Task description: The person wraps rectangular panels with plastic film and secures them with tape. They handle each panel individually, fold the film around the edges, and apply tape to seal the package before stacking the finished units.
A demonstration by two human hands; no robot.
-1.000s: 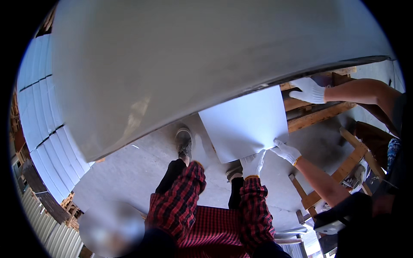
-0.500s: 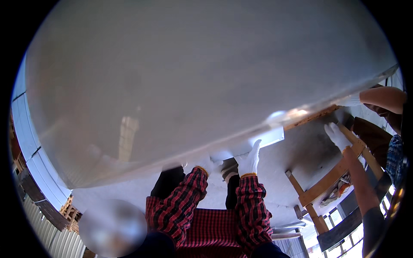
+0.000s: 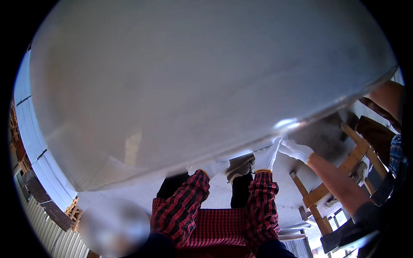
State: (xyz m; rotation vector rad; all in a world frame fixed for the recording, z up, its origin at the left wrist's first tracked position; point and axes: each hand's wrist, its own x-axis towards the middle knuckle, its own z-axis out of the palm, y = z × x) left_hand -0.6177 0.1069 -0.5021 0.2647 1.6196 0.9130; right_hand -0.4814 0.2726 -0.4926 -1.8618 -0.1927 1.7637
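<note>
A large grey panel (image 3: 206, 86) spreads beyond both hands, its far side cut off by the picture's upper rim; its near edge slants up rightward, blurred and glaring just beyond the right hand. The left hand (image 3: 215, 167), in a white glove, is washed out at that edge — its fingers are so faint that I cannot tell how far they are open or whether they grip. The right hand (image 3: 271, 155), also gloved, shows more plainly: its fingers reach up, straight and close together, to the panel's edge, yet whether they hold it or only touch it is unclear. Just right of it is a co-worker's gloved hand (image 3: 297, 151), fingertips close by. Farther right, another bare forearm (image 3: 387, 101) runs behind the panel, which hides its hand. A shoe (image 3: 241, 165) shows between the person's hands, partly covered. Below and left of the left hand, a round blurred patch (image 3: 114, 228) cannot be identified — it hides part of the floor.
</note>
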